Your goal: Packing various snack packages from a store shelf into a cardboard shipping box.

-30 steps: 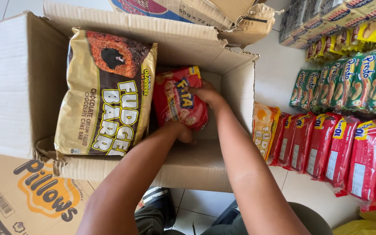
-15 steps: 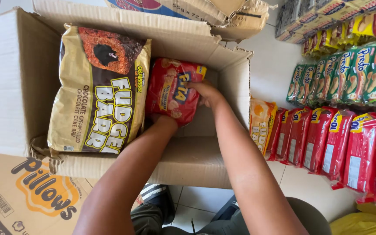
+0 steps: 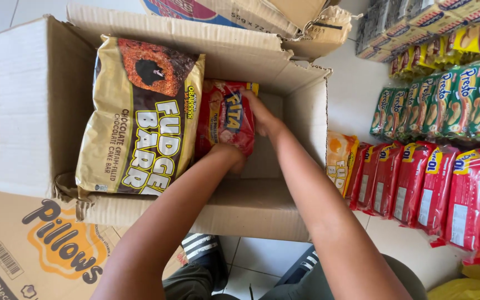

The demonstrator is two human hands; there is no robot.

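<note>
Inside the open cardboard box [image 3: 45,111] on the tiled floor [image 3: 356,89], both hands are closed around a red snack pack [image 3: 226,119]. That pack stands upright near the middle of the box, pressed against the right edge of a large tan and brown cake-bar bag [image 3: 140,116] that fills the left half. From below, the left hand [image 3: 234,158] grips the pack's lower end, its fingers curled under and mostly hidden behind the pack. At the pack's upper right side, the right hand [image 3: 262,116] has its fingers wrapped over the top edge. To the right of the pack, the box's bare inner wall shows. Beside the box on the right, a row of red wrapped packs [image 3: 434,189] lies on the floor, with a row of green packs [image 3: 451,100] farther back. Under the box on the left lies a flattened printed carton [image 3: 23,250]. Another carton [image 3: 251,16] sits just beyond the box's far flap.
</note>
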